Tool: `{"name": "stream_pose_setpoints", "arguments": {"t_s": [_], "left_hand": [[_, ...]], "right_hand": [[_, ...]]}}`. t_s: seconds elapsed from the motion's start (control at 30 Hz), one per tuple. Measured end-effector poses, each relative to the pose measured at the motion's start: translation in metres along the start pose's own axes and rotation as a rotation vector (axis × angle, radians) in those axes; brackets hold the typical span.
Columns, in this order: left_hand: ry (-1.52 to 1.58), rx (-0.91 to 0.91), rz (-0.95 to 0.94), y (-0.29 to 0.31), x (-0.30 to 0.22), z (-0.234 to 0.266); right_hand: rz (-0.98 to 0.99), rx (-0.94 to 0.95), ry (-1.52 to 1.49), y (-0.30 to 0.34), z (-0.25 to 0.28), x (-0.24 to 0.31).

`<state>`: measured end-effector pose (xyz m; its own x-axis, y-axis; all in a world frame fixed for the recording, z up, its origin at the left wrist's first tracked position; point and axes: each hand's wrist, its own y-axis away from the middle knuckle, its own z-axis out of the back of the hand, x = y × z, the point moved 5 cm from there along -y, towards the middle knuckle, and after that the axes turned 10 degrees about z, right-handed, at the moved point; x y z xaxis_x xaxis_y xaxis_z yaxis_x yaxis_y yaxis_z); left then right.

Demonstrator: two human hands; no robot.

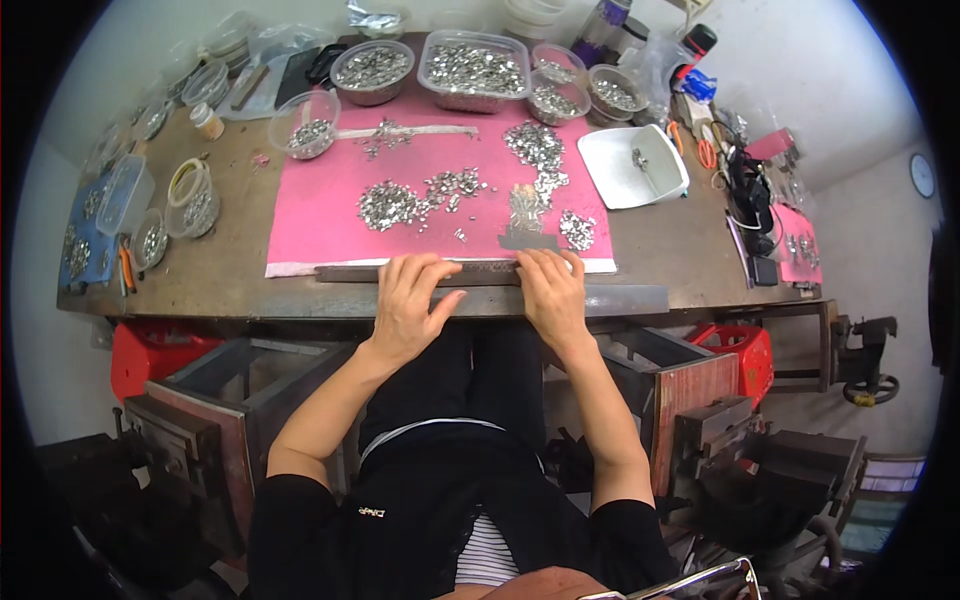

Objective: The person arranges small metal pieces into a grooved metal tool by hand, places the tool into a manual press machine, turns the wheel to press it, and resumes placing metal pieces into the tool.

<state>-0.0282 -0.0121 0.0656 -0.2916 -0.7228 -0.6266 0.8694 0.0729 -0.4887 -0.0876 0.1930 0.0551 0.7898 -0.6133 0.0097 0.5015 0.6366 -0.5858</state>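
The person sat at a brown table point(225, 250), both hands at a long dark bar point(345, 274) that lay along the near edge of a pink sheet point(315, 215), just behind a grey metal strip point(625, 298) at the table's front. The left hand point(408, 300) had its fingers bent over the bar, the thumb standing apart from them; whether anything was gripped beneath the fingertips could not be told. The right hand point(553, 295) was bent over the bar farther right, its fingertips near the dark row between the hands, and its grasp could not be made out either. Beyond them, small silvery pieces lay in a broad heap point(390, 205) at the sheet's middle, a longer heap point(535, 147) farther back and a small heap point(577, 230) near the right hand. A white tray point(612, 165) overlapped the sheet's right side, with a few pieces inside. Along the back stood a rectangular clear tub point(478, 101) and a round clear tub point(372, 97), both filled with similar pieces.
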Motion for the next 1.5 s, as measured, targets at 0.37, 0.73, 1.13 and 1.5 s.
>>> {"name": "stream_pose_setpoints", "arguments": {"t_s": [0.37,0.73,1.13,1.5], "left_hand": [[-0.112,0.009,0.021,0.004,0.021,-0.03],[0.025,0.147,-0.255,-0.061,-0.021,-0.086],[-0.032,0.199,-0.203,-0.114,-0.018,-0.15],[-0.156,0.321,-0.239,-0.116,-0.025,-0.171]], "right_hand": [[0.346,0.012,-0.088,-0.026,0.009,-0.024],[-0.342,-0.063,-0.037,0.027,0.017,-0.105],[-0.396,-0.11,-0.259,0.04,0.008,-0.088],[-0.419,-0.101,-0.269,0.036,0.008,-0.083]]}}
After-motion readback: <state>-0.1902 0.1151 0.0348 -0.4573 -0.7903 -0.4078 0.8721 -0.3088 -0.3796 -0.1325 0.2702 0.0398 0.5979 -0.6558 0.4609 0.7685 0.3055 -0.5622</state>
